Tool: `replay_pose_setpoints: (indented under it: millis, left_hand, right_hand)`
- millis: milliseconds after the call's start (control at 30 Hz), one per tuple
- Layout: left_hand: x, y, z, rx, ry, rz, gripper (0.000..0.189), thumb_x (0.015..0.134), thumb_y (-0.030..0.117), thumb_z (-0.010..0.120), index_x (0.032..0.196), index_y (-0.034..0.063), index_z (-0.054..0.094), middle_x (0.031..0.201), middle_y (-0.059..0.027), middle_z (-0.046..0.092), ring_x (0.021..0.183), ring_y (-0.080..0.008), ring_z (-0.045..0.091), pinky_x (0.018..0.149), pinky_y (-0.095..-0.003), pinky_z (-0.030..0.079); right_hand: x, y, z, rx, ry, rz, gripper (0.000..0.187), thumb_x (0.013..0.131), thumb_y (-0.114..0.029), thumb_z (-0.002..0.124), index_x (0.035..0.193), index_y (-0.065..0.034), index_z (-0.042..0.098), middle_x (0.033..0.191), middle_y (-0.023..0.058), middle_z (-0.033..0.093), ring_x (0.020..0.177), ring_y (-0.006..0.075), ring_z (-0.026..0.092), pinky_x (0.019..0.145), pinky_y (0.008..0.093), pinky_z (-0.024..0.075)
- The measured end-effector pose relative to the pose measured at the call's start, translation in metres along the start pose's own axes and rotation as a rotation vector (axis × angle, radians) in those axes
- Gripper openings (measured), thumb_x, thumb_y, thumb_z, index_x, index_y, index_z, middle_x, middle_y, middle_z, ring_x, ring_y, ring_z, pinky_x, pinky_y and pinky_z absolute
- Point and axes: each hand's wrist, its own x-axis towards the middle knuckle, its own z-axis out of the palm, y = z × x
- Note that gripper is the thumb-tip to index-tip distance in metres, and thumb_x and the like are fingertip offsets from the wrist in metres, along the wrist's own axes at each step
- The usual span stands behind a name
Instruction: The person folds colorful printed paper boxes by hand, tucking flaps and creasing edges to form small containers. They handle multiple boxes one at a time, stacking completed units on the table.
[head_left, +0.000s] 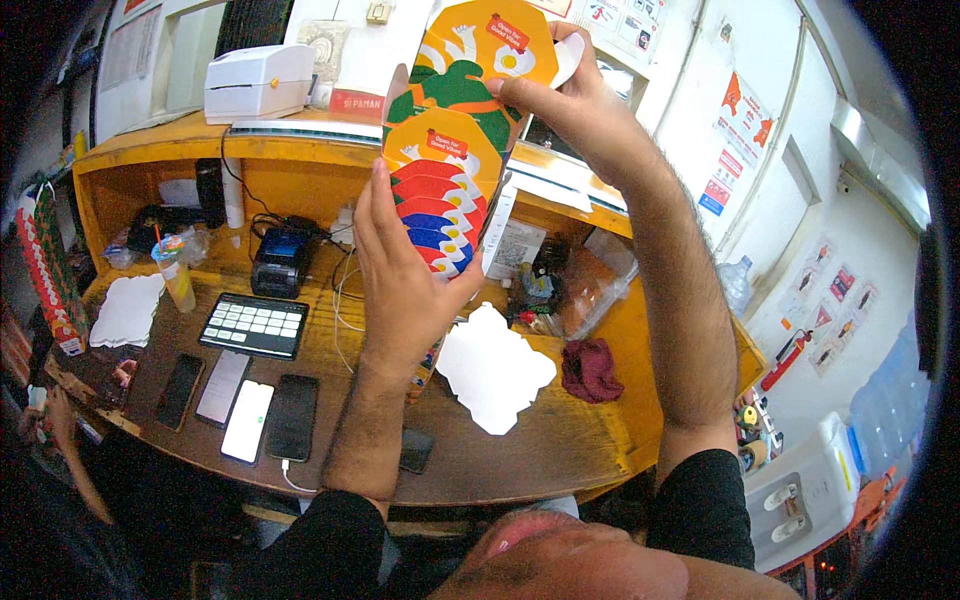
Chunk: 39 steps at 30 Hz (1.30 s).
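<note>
Both hands hold up a nested stack of printed cardboard food boxes in orange, green, red and blue. My left hand clasps the lower left side of the stack, its fingers behind the edge and the thumb at the lower right. At the top right, my right hand grips the uppermost green and orange box, thumb on its printed face. Whether that box is apart from the others cannot be told. Below, on the brown desk, lies a pile of flat white die-cut card sheets.
A tablet, several phones, a drink cup and more white card pieces occupy the desk's left. A maroon cloth lies right. A white printer stands on the shelf. Another person's hand shows far left.
</note>
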Motion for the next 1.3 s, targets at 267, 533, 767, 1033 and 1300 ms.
replay_pose_setpoints:
  millis: [267,533,767,1033,1300]
  left_hand:
    - [-0.002,0.003,0.001,0.008,-0.048,0.018,0.130,0.078,0.017,0.095,0.176,0.0031,0.010,0.161,-0.0315,0.033,0.150,-0.0521,0.040,0.126,-0.0640,0.035]
    - [-0.004,0.005,0.001,0.076,-0.084,0.028,0.136,0.079,0.020,0.096,0.177,0.0023,0.004,0.166,-0.0348,0.030,0.153,-0.0542,0.039,0.128,-0.0620,0.036]
    - [-0.008,0.009,0.010,0.076,-0.122,0.049,0.139,0.078,0.021,0.097,0.177,0.0022,0.002,0.165,-0.0366,0.030,0.152,-0.0548,0.040,0.128,-0.0607,0.037]
    - [-0.008,0.008,0.012,0.015,-0.079,0.035,0.132,0.080,0.021,0.095,0.177,0.0023,0.007,0.163,-0.0342,0.034,0.150,-0.0527,0.040,0.127,-0.0627,0.035]
    - [-0.007,0.004,0.015,0.010,-0.075,0.036,0.132,0.078,0.020,0.095,0.177,0.0022,0.009,0.159,-0.0338,0.037,0.148,-0.0517,0.043,0.125,-0.0627,0.037]
  right_hand:
    - [-0.005,0.005,-0.021,-0.346,-0.112,-0.055,0.082,0.093,-0.071,0.081,0.136,-0.0021,0.072,0.127,0.0172,0.074,0.122,0.0229,0.068,0.103,0.0344,0.0548]
    - [-0.004,-0.040,-0.011,-0.415,-0.228,-0.257,0.055,0.100,-0.040,0.086,0.133,0.0023,0.074,0.127,0.0115,0.077,0.113,0.0173,0.075,0.097,0.0321,0.0619]
    - [0.000,-0.050,-0.032,-0.370,-0.534,-0.012,0.048,0.108,-0.041,0.075,0.128,0.0027,0.075,0.111,0.0065,0.083,0.098,0.0109,0.077,0.089,0.0291,0.0627]
    - [-0.002,-0.060,-0.010,-0.847,-0.627,0.205,0.073,0.098,-0.070,0.075,0.123,-0.0017,0.080,0.107,0.0095,0.084,0.096,0.0165,0.078,0.091,0.0343,0.0632]
    - [0.017,-0.027,-0.011,-0.747,-0.693,0.358,0.075,0.099,-0.070,0.075,0.132,-0.0029,0.077,0.115,0.0094,0.083,0.105,0.0196,0.079,0.098,0.0364,0.0628]
